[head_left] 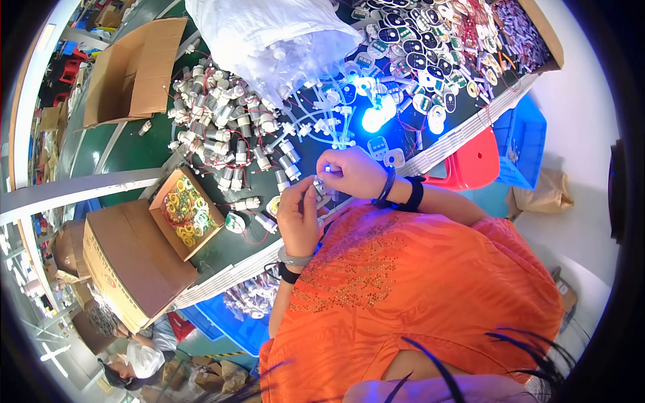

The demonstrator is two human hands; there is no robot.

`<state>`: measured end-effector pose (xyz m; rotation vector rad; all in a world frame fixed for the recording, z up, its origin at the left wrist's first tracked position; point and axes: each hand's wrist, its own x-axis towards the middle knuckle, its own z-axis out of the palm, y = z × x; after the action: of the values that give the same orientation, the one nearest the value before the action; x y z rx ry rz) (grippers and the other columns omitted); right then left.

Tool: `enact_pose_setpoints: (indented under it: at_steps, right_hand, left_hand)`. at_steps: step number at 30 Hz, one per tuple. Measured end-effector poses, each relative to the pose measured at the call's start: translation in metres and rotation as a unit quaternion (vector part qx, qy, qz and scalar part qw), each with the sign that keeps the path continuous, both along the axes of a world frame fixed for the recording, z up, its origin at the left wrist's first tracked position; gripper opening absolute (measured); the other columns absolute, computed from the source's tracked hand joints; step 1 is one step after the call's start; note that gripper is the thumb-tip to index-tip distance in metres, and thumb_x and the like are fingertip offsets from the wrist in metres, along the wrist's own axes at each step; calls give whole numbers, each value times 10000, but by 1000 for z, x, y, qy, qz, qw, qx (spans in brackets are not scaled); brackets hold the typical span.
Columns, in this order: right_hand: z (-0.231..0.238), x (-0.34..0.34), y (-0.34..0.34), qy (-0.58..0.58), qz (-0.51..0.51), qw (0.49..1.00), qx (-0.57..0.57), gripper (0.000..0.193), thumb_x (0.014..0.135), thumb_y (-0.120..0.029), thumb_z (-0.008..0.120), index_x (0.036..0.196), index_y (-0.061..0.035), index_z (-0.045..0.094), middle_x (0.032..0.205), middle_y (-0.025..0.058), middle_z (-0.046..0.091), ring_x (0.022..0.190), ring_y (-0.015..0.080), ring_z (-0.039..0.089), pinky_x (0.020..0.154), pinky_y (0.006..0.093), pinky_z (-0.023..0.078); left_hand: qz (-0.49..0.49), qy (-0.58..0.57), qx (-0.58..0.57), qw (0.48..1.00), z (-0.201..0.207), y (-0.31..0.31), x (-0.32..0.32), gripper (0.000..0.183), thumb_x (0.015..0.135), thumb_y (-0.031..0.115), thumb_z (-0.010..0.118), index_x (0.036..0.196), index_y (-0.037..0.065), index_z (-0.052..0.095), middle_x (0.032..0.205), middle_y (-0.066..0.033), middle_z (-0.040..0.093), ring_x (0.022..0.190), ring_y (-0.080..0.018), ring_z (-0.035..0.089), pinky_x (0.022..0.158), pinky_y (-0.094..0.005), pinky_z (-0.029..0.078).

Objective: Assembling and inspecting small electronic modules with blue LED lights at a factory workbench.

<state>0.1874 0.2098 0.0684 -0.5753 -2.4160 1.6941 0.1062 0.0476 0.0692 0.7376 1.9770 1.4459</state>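
My left hand [299, 213] and my right hand [356, 173] meet at the bench's near edge, thumbs and fingertips pinched together. Between them shows a small pale part [320, 187], mostly covered by the fingers; its kind is unclear. A white tip peeks out at the right hand's fingers. Just beyond the hands lie a heap of small grey motors [218, 114] with white heads and red wires, and a tangle of clear tubes with white fittings [326, 126]. A loose motor [266, 222] wired to a round board [235, 223] rests left of my left hand.
A bright blue light [378, 115] glows beside many oval circuit boards [420, 60]. A white plastic bag [269, 33] sits at the back. Leftward are a carton of yellow and green rings [213, 227] and a closed cardboard box [138, 252]. A red stool [474, 161] stands right; another person is lower left.
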Motion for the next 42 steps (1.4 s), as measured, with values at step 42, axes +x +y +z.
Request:
enact_pose_setpoints:
  at_steps: [42]
  right_hand:
    - [9,-6,-6,24,32,999,-32,115,802,-119,606,852,-17,623,708,125,650,625,234,649,569,326,483]
  left_hand:
    - [105,-218,51,969,2,0,-1,205,920,105,581,1091,-3,546,951,-122,667,811,-214,685,543,-274,570]
